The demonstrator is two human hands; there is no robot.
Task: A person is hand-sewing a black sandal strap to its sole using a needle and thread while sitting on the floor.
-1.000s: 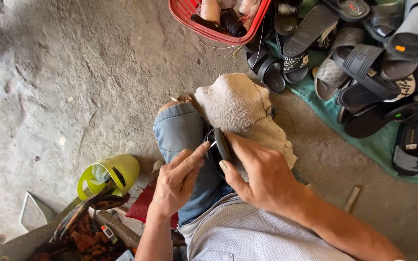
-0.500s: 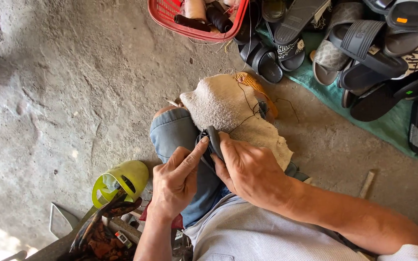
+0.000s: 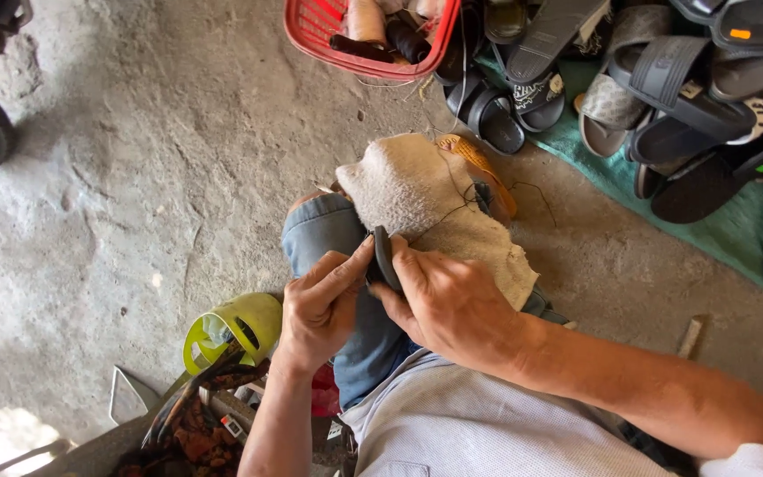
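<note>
head | both hands (image 3: 381, 296) pinch dark strap (image 3: 385, 256) | over towel (image 3: 439, 208)

Probably a cobbler's floor stall: piled sandals (image 3: 664, 79) (thread basket (image 3: 368, 35) beside).

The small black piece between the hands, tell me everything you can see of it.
The black piece is a narrow, curved strip, dark and smooth like rubber or leather, though its material is hard to tell. It stands on edge over the person's knee, at the near border of a beige towel draped on the leg. The left hand pinches it from one side with thumb and fingertips, and the right hand grips it from the other, covering its lower part. A thin dark thread runs across the towel towards it.
</note>
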